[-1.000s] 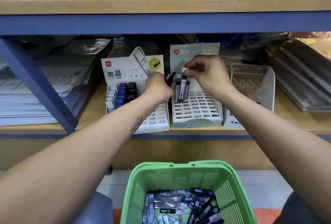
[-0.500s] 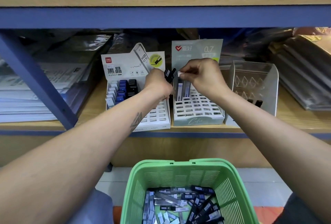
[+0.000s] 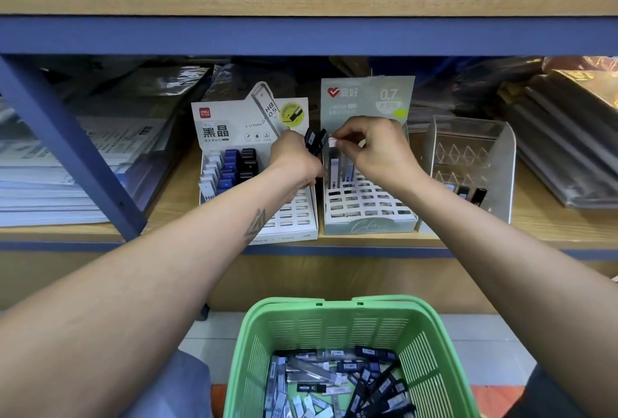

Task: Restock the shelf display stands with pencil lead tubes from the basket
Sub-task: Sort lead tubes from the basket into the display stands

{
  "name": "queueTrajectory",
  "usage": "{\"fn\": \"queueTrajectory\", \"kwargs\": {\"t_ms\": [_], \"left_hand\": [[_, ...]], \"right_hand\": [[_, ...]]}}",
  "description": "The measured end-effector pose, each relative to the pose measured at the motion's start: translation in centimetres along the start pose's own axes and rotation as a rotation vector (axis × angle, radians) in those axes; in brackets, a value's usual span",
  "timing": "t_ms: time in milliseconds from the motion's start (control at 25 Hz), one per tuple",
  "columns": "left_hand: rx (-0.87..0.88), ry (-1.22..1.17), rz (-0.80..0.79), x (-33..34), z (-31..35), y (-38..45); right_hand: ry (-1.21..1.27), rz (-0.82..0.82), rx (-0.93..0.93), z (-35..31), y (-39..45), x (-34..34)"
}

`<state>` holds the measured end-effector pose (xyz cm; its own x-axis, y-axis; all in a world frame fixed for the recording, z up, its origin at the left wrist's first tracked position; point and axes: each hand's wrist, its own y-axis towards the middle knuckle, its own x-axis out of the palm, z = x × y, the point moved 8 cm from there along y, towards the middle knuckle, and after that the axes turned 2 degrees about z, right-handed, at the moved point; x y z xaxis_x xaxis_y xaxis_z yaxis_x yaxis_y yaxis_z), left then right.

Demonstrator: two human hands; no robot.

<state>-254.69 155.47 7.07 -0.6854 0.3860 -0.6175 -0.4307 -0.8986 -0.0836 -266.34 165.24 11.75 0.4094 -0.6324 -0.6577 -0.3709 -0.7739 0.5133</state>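
Both arms reach up from the lower corners of the frame to the middle of the wooden shelf (image 3: 551,227). The left hand (image 3: 294,160) is clenched around a small bunch of black pencil lead tubes (image 3: 314,141), whose ends stick up from the fist at centre frame. Just to its right, the right hand (image 3: 374,146) pinches the white tip of one light tube (image 3: 332,139) between thumb and fingertips, above the back rows of the green-grey display stand (image 3: 368,217) marked 0.7. A few pale tubes (image 3: 334,167) stand upright in that stand's rear slots (the front slots show only the white grid).

Left of it, touching side by side, sits the white display stand (image 3: 234,123) marked HB 0.5, with white, blue and black tubes (image 3: 230,167) filling its left columns. To the right of centre stands a clear acrylic stand (image 3: 501,163) holding a few dark tubes low in front.

At the bottom centre of the frame, the green basket (image 3: 431,350) holds a loose heap of black and light tubes (image 3: 334,381). Stacks of wrapped paper goods (image 3: 50,183) lie at the left of the shelf.
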Motion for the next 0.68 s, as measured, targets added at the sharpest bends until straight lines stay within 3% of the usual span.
{"fn": "queueTrajectory", "kwargs": {"t_ms": [320, 520, 680], "left_hand": [[-0.001, 0.019, 0.007, 0.0, -0.1, 0.2], [0.001, 0.03, 0.015, 0.0, 0.1, 0.3], [-0.002, 0.03, 0.017, 0.0, 0.0, 0.3]], "right_hand": [[-0.017, 0.07, 0.066, 0.7, 0.3, -0.9], [-0.204, 0.009, -0.049, -0.5, 0.3, -0.5], [-0.217, -0.04, -0.097, -1.3, 0.2, 0.2]]}}
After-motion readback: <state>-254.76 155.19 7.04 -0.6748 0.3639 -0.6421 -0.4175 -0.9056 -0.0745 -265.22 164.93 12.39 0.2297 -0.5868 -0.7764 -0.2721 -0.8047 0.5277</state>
